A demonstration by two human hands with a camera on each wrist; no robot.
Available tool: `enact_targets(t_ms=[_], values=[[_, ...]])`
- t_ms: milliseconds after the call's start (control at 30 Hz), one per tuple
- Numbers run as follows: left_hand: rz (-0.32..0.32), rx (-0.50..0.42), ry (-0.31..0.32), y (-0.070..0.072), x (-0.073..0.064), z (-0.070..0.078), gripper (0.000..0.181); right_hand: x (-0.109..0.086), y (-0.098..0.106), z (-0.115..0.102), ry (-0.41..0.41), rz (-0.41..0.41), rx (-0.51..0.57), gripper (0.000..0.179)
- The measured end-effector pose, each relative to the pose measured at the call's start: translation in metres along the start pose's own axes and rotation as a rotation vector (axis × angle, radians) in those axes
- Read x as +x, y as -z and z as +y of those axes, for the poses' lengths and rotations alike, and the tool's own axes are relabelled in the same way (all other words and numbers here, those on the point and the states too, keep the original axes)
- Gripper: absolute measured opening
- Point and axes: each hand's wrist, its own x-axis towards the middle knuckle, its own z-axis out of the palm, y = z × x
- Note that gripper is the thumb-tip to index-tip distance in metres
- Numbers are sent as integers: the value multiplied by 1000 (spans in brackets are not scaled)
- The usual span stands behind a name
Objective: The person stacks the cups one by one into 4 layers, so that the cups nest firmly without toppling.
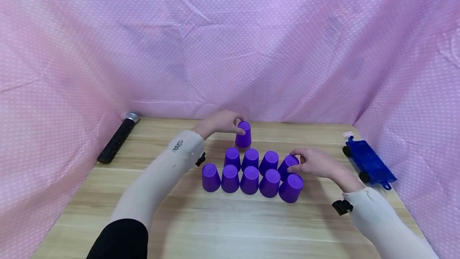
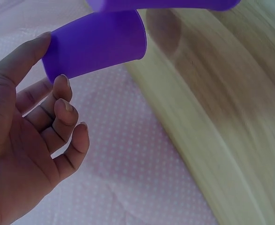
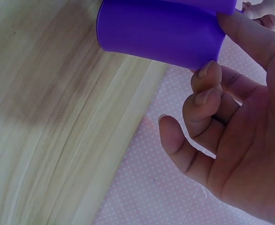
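My left hand (image 1: 223,123) pinches an upside-down purple cup (image 1: 244,136) near its base, behind the other cups. In the left wrist view, thumb and index finger hold this cup (image 2: 97,44) while the other fingers curl loosely below. Whether its rim touches the table, I cannot tell. My right hand (image 1: 315,163) pinches the rightmost purple cup (image 1: 286,164) of the back row, thumb and fingers at its base end. That cup (image 3: 161,35) also shows in the right wrist view. Several upside-down purple cups (image 1: 249,180) form a front row, close before the back row (image 1: 250,158).
A black microphone (image 1: 118,139) with a silver head lies at the table's left edge. On the right sits a blue toy trailer (image 1: 370,161) with black wheels. Pink dotted cloth (image 1: 230,51) hangs behind and beside the wooden table (image 1: 230,227).
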Motion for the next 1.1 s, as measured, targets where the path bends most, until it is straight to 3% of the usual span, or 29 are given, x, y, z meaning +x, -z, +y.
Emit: enact_targets(t_ms=[167,700,1100], values=[[-11,-11,-1,-7,10,2,52,0,0,1,5,1,15,55],[-32,95,32,-24,31,12,54,0,0,3,1,-3,24,54],[-36,101,51,-28,38,12,53,2,0,5,-12,-15,31,55]])
